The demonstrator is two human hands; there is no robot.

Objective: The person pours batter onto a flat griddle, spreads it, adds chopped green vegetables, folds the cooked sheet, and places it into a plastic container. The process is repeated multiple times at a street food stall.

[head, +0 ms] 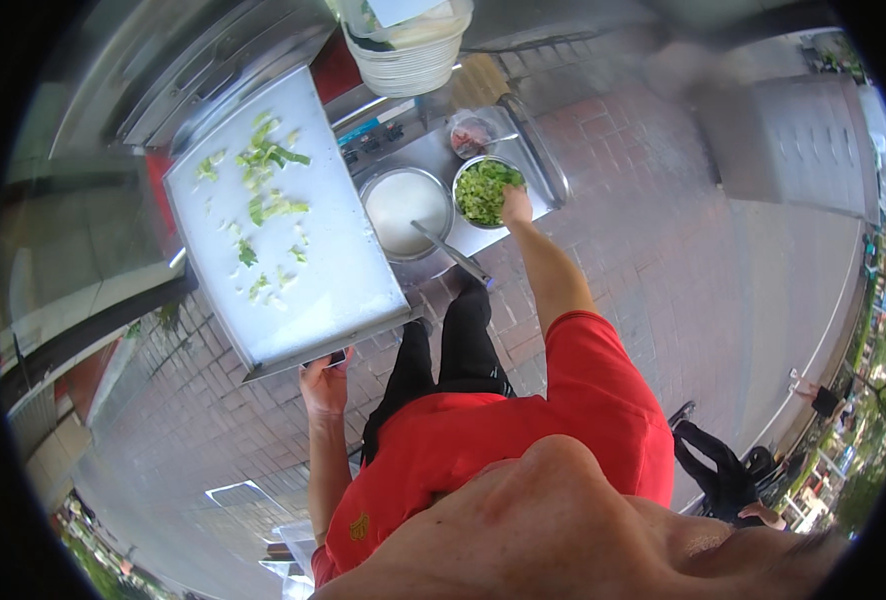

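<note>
My left hand (324, 386) is closed around a dark handle at the near edge of a wide, shallow metal tray (338, 277). A thin whitish layer covers the tray, with scattered chopped leafy greens (258, 169) on it, mostly towards its far half. My right hand (516, 204) reaches into a round metal bowl of chopped greens (480, 191); its fingertips are hidden among the leaves. Between tray and bowl stands a round pot of white liquid (402, 202), with a metal ladle (450, 251) leaning out over its rim. Beyond the greens is a bowl of reddish minced food (471, 138) with a spoon (499, 139).
A metal side shelf (484, 238) carries the pot and bowls. Stacked white containers (413, 67) rise at the top, near control knobs (369, 142). Metal cabinetry (210, 67) stands behind the tray. A person in dark trousers (720, 457) is at lower right.
</note>
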